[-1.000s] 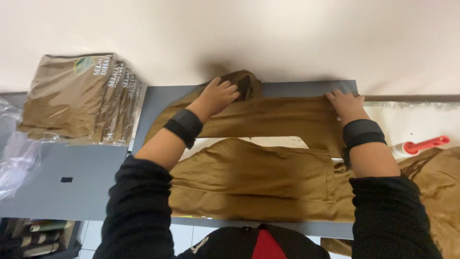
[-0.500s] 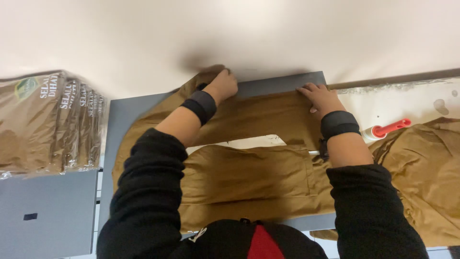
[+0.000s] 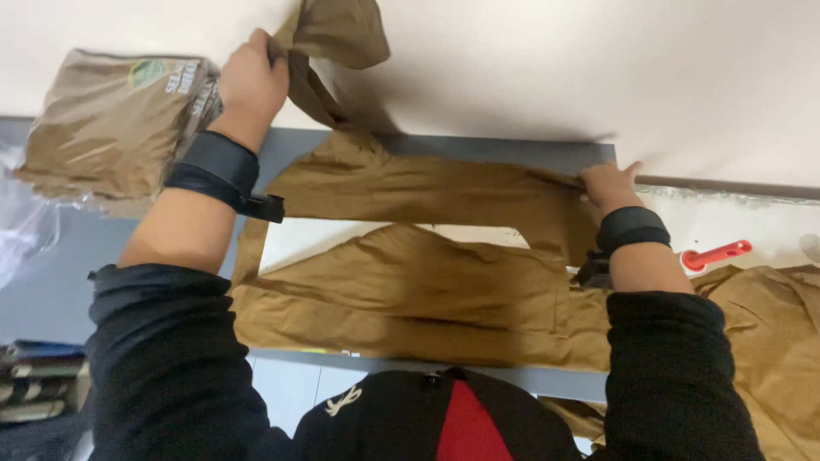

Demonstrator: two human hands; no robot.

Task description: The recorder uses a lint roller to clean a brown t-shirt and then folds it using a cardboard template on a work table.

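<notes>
On table [image 3: 512,154]: one brown trousers [image 3: 410,282] | two hands: left hand [image 3: 252,81] lifting leg, right hand [image 3: 608,183] pressing

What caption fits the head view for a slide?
Left hand lifts one end of tan trousers off a grey table; right hand pins the other end flat.

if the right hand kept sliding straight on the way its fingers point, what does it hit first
The right hand rests on the brown trousers, fingers aimed at the table's far edge. Just past the fingertips lies a grey table strip, then probably the pale wall; depth is unclear.
</notes>
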